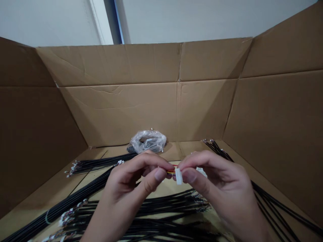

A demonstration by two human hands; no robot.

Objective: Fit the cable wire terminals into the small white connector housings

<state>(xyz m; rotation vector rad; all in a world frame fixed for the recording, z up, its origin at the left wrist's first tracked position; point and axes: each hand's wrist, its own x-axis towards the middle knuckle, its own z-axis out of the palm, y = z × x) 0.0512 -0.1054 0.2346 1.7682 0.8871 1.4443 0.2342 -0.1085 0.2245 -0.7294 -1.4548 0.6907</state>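
White rectangular multi-pin connector point(179, 176): held between the hands, above the cables.
Left hand point(123, 188): thumb and forefinger pinched on thin red and yellow wires point(171, 172).
Right hand point(227, 185): thumb and forefinger pinched on the connector.
Black slender cables point(85, 188): bundled below and alongside.

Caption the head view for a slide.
Left hand pinches coloured wires, right hand a white connector, above black cables within cardboard walls.

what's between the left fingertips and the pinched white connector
In the head view, thin wires, red and yellow among them, span the short gap from the left hand to the white connector.
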